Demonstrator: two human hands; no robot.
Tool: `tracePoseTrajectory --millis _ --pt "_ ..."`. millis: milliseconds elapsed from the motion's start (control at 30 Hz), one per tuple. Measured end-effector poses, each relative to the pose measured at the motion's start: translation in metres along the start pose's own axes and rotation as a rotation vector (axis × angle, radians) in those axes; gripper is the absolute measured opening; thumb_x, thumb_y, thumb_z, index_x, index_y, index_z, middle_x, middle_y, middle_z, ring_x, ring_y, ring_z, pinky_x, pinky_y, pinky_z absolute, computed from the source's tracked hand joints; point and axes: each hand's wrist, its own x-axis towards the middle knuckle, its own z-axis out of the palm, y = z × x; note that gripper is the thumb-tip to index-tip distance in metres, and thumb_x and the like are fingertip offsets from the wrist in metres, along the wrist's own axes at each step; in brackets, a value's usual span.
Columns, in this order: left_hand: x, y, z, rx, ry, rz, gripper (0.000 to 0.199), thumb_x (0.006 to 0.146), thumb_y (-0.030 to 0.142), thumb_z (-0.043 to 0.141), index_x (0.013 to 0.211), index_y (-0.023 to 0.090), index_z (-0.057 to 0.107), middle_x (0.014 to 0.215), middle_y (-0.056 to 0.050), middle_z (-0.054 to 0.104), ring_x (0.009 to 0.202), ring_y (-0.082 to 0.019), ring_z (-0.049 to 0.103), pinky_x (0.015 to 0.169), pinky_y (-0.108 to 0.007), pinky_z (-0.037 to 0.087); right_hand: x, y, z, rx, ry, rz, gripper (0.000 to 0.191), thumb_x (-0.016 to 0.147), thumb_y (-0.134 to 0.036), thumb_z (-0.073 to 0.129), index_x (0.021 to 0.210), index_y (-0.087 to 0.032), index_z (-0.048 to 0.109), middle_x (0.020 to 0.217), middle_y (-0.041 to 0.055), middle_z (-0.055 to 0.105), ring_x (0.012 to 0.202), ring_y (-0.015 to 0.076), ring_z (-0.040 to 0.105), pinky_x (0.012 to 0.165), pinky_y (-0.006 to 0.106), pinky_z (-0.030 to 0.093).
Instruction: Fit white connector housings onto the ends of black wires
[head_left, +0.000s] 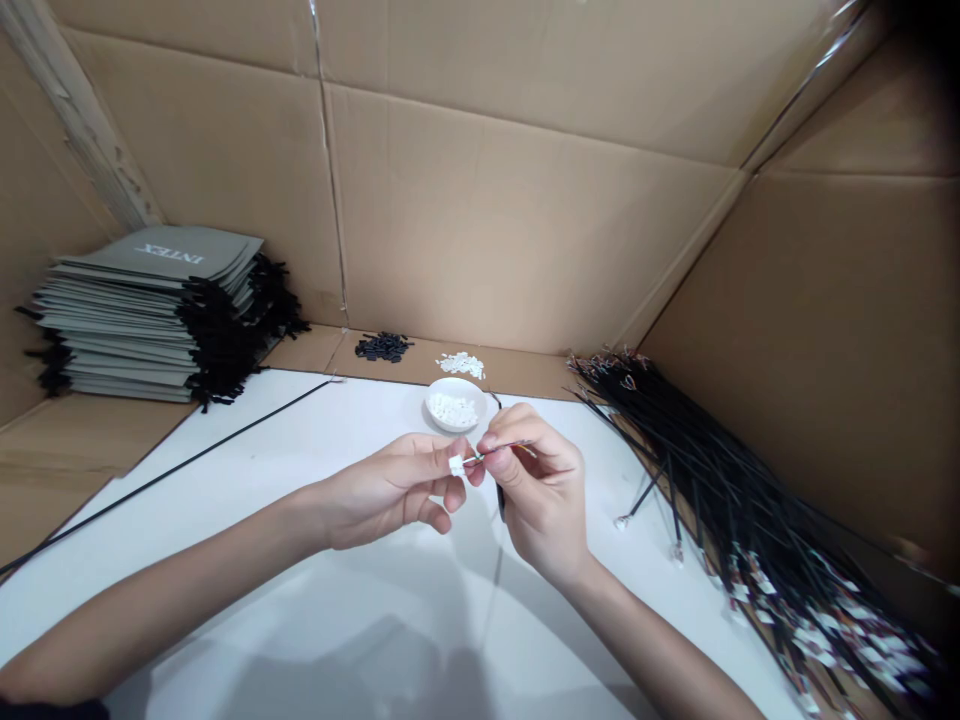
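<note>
Fingers [511, 470], thumbs opposed, pinch above the white bench [285, 440]. A black cable [501, 500], likely springy, runs beside the right hand [546, 490], which grips thin coloured wires [518, 445] (soft and easily bent, I'd judge). At their end, the left hand [394, 488] pinches a small white connector [456, 466], probably light, stiff and slippery, best held by its sides.

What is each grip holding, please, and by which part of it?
The left grip holds a white wire connector, seemingly by its body; the right grip pinches thin coloured wires close to it.
</note>
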Motion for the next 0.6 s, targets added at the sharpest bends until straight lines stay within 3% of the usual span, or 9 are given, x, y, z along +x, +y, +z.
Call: tracePoseTrajectory --millis 100,233,400,600 --pt "-0.001 0.007 -0.002 0.156 0.066 0.143 0.024 0.085 0.040 0.075 0.082 0.017 0.069 0.077 0.000 0.053 0.068 -0.009 0.049 0.062 -0.018 0.051 0.001 -0.001 0.001 -0.034 0.040 -0.026 0.004 0.089 -0.028 0.074 0.088 -0.031 0.076 0.080 0.0011 0.063 0.073 0.0170 0.057 0.068 0.032 0.046" --pt "-0.004 0.023 -0.006 0.419 0.117 0.269 0.015 0.087 0.034 0.073 0.086 0.019 0.073 0.085 -0.002 0.061 0.077 -0.012 0.055 0.067 -0.020 0.050 0.000 -0.003 0.003 -0.099 0.027 -0.057 0.005 0.089 -0.027 0.074 0.087 -0.031 0.077 0.078 -0.0001 0.064 0.072 0.0162 0.052 0.068 0.030 0.041" --pt "-0.012 0.039 -0.006 0.636 0.100 0.342 0.011 0.091 0.023 0.067 0.084 0.019 0.074 0.084 -0.001 0.066 0.076 -0.011 0.056 0.069 -0.021 0.049 -0.001 -0.005 0.004 -0.166 0.015 -0.087 0.005 0.089 -0.025 0.073 0.086 -0.028 0.076 0.075 -0.0010 0.061 0.069 0.0152 0.049 0.065 0.030 0.038" --pt "-0.017 0.039 -0.002 0.732 0.160 0.388 0.009 0.091 0.025 0.068 0.088 0.019 0.073 0.089 -0.003 0.069 0.084 -0.014 0.062 0.073 -0.022 0.049 -0.001 -0.004 0.005 -0.176 0.027 -0.047 0.008 0.088 -0.022 0.073 0.085 -0.028 0.076 0.074 -0.0018 0.059 0.069 0.0140 0.050 0.066 0.029 0.038"
